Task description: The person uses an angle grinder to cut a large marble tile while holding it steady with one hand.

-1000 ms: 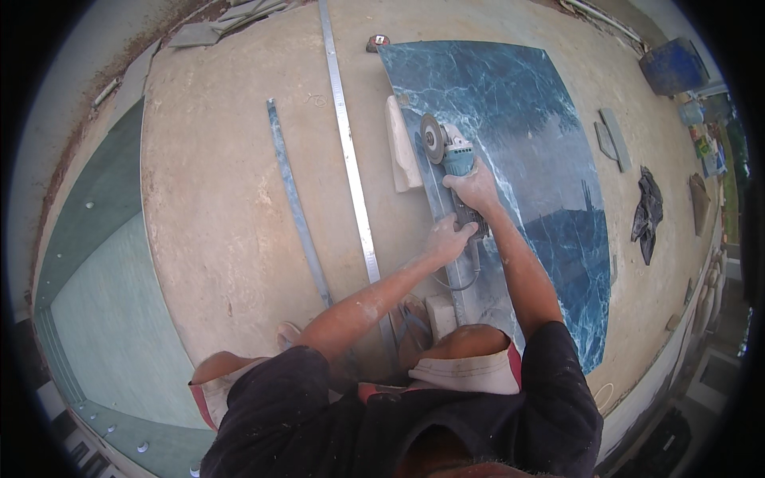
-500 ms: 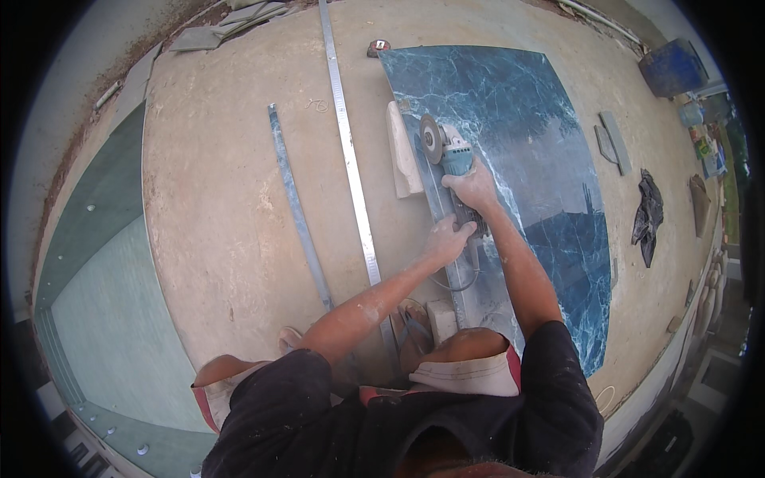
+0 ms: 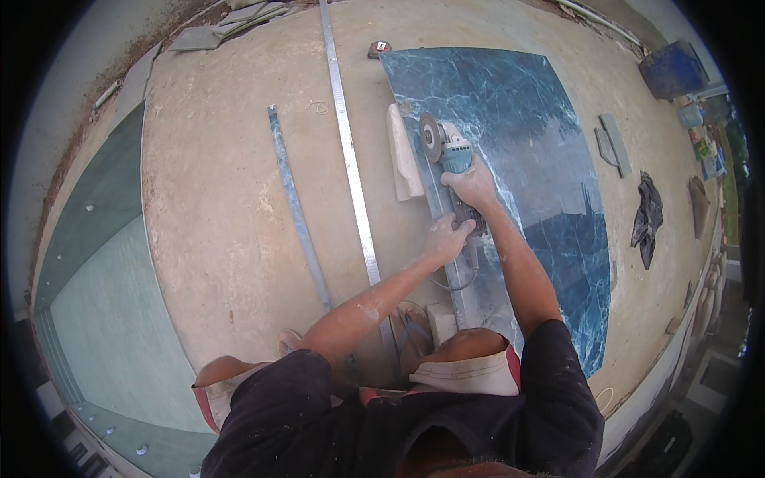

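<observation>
My right hand (image 3: 475,182) grips the teal body of an angle grinder (image 3: 455,152), its round disc tilted over the left edge of a glossy blue marbled slab (image 3: 550,135). Lower down, my left hand (image 3: 449,237) holds the grinder's dark rear end, with its cord looping below. Whitish dust coats both hands and the slab's near part. A pale block (image 3: 404,151) lies by the slab's edge and another (image 3: 441,317) near my foot. Whether the disc touches the slab I cannot tell.
A long metal straightedge (image 3: 348,159) and a narrow blue strip (image 3: 288,191) lie left on the concrete floor (image 3: 207,175). A green-tiled recess (image 3: 103,303) is far left. Right are grey offcuts (image 3: 613,142), dark crumpled plastic (image 3: 647,219) and a blue container (image 3: 672,68). Broken tiles (image 3: 211,33) lie behind.
The grinder and both hands have crept slightly forward along the slab's edge. The view has shifted a little; otherwise little differs.
</observation>
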`<state>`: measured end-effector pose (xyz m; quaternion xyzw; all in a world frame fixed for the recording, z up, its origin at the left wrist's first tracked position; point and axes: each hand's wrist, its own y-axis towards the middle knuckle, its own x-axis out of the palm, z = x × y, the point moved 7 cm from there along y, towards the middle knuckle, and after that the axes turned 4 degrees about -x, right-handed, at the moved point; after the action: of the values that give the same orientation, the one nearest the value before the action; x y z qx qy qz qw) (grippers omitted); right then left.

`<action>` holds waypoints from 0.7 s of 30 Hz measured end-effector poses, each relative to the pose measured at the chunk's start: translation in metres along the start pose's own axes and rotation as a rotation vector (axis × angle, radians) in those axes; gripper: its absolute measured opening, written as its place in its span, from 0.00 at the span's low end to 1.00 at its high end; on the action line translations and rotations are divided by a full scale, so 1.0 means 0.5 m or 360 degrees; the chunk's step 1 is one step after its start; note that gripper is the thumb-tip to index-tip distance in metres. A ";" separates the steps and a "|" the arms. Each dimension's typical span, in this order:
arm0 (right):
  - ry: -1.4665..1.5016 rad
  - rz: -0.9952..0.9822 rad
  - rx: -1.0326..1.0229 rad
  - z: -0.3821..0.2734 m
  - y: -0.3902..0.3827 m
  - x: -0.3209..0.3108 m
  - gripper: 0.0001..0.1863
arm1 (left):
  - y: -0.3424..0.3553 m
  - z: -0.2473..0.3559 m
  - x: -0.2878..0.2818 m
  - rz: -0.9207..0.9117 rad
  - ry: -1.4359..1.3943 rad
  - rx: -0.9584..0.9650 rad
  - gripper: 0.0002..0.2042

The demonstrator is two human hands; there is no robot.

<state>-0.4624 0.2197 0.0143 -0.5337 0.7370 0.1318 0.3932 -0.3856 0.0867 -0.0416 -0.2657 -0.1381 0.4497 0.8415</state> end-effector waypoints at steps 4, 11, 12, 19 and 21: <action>-0.0018 0.0001 0.0000 -0.010 0.003 -0.002 0.39 | 0.005 0.004 -0.006 0.0010 -0.0016 0.0036 0.21; -0.0008 0.0021 -0.0013 0.007 0.022 0.004 0.39 | 0.002 0.019 -0.010 -0.0009 -0.0069 0.0014 0.20; -0.0006 0.0017 -0.0013 0.007 0.024 0.007 0.39 | 0.002 0.018 -0.011 -0.0001 -0.0063 0.0003 0.20; 0.0011 -0.0016 0.0003 -0.015 0.030 0.004 0.39 | 0.014 0.019 -0.018 -0.0047 -0.0094 -0.0003 0.30; 0.0034 -0.0022 0.0007 -0.021 0.031 0.002 0.39 | 0.018 0.018 -0.019 -0.0066 -0.0114 -0.0005 0.32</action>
<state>-0.4810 0.2185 0.0169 -0.5393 0.7378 0.1217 0.3873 -0.4012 0.0858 -0.0393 -0.2477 -0.1742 0.4412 0.8448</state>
